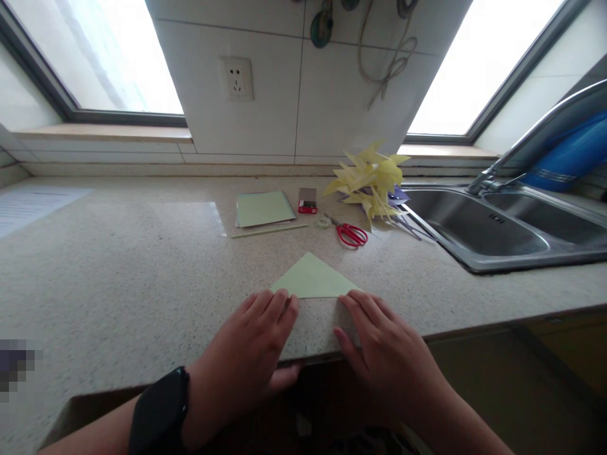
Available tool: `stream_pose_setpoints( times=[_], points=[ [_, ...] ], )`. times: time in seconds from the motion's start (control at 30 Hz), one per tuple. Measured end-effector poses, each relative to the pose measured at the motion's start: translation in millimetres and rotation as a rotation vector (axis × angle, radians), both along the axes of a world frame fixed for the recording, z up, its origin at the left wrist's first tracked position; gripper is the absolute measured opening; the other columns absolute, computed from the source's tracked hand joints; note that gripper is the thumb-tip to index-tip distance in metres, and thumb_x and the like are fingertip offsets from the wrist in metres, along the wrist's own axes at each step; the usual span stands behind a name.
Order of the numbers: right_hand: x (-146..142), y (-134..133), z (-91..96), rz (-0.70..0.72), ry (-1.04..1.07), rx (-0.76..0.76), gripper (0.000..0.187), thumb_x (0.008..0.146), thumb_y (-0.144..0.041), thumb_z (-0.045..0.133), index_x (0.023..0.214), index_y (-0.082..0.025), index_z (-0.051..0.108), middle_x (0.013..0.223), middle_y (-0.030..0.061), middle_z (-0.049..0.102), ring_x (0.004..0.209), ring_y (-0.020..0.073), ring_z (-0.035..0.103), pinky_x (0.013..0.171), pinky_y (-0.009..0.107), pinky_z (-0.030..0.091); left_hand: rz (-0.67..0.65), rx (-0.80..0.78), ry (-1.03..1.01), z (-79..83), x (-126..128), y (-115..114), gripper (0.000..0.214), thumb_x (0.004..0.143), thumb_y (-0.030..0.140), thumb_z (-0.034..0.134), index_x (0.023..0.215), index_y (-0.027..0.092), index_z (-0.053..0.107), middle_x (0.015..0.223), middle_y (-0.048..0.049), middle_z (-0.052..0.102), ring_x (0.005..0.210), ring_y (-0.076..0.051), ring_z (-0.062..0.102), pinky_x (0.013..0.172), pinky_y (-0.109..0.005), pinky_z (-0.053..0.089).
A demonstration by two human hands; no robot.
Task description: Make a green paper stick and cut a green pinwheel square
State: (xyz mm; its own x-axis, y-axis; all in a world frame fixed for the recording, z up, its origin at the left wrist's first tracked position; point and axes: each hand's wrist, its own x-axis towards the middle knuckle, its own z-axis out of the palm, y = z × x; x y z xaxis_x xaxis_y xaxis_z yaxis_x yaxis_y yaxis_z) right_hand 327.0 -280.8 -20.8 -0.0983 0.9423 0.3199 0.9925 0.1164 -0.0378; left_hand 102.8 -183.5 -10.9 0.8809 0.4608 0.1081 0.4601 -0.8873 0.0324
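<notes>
A light green sheet of paper [315, 278], folded into a triangle, lies on the counter with its point away from me and its long straight edge towards me. The fingertips of my left hand [258, 338] rest on its left corner, with the thumb apart below, by the counter's front edge. On the right corner lie the stretched fingers of my right hand [384, 338], its thumb also held apart. Both hands touch the paper from above without grasping it. My fingers cover the two side corners. A black watch [161, 411] is on my left wrist.
Behind the folded paper are a stack of paper [265, 208], a thin stick [270, 231], a small red-and-grey box [308, 201], a ring of tape [324, 222] and red-handled scissors [349, 234]. Yellow paper pinwheels [372, 177] lie beside the metal sink [474, 221].
</notes>
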Motion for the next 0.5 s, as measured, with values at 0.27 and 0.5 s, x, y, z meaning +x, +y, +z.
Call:
stream_pose_setpoints(
  times=[0.27,0.5],
  points=[
    [2.6,2.3,4.0,-0.049,0.028,-0.021,0.026,0.099,-0.031,0.050,0.118,-0.015,0.059,0.116,0.0150,0.066,0.109,0.0324,0.062,0.091,0.051,0.057,0.047,0.050,0.030,0.3,4.5,-6.9,0.076,0.080,0.046,0.072,0.138,0.002,0.052,0.128,-0.0238,0.059,0.113,-0.037,0.056,0.099,-0.051,0.051],
    [10.9,-1.9,2.0,-0.066,0.010,0.029,0.028,0.097,-0.030,0.052,0.118,-0.013,0.058,0.114,0.0154,0.065,0.106,0.0323,0.062,0.088,0.051,0.058,0.215,0.112,0.089,3.2,2.1,-13.1,0.076,0.077,0.050,0.076,0.130,-0.002,0.061,0.115,-0.0256,0.064,0.103,-0.037,0.060,0.091,-0.051,0.055]
  ],
)
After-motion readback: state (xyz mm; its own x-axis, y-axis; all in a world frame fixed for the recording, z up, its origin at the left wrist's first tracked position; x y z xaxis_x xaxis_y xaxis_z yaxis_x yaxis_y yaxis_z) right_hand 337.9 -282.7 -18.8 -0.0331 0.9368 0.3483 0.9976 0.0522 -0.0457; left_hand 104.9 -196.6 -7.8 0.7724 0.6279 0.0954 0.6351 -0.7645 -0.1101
